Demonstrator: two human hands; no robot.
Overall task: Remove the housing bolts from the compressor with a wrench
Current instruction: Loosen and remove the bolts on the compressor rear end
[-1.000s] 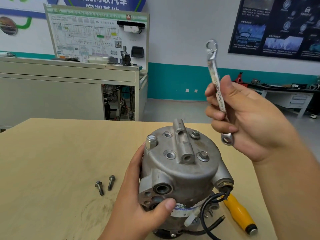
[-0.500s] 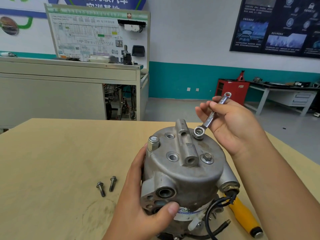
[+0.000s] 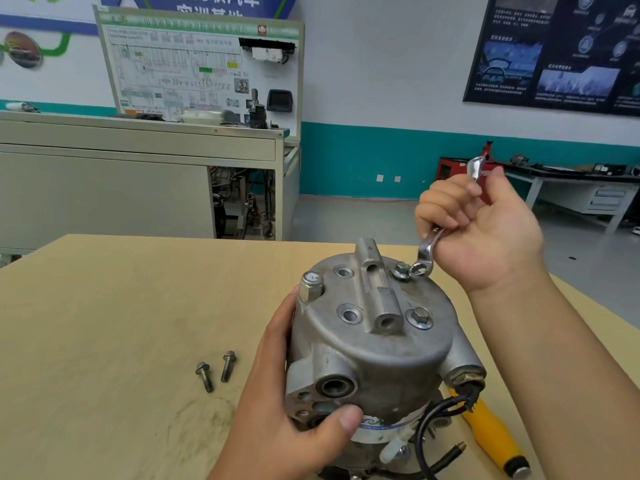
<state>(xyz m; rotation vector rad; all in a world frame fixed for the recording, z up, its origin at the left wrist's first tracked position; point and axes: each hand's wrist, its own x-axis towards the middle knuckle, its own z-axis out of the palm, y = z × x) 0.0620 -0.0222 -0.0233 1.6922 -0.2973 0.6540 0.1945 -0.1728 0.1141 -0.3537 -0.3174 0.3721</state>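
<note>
A: Where's the compressor [image 3: 374, 341]?

B: Upright on the counter [image 3: 104, 341], toward its right side. The far edge runs just behind it and the right edge slants down past the right wrist. Wide bare room to the left, little to the right: a yellow-handled tool [image 3: 491, 434] lies between the housing and that edge.

A: Hands?

B: Left hand [image 3: 277, 410] wraps the housing's left flank, thumb pressed on the front near the ports. Right hand [image 3: 485, 237] is closed round the wrench [image 3: 427, 251], fingers curled over the shank, open-jaw end sticking up past the thumb.

A: Ring end?

B: Low, just right of the far bolt [image 3: 401, 270], not over its head. Whether it touches the flange, can't tell; slight blur. The near bolt [image 3: 419, 317] sits seated, nothing over it.

A: Against half a second back?

B: Then the ring sat on the far bolt; now it is off to the side, and the shank stands steeper. A second ago the wrench was held high above the housing. The two loose bolts [image 3: 204, 375] left of the compressor lie as before, and the left hand's grip is unchanged.
</note>
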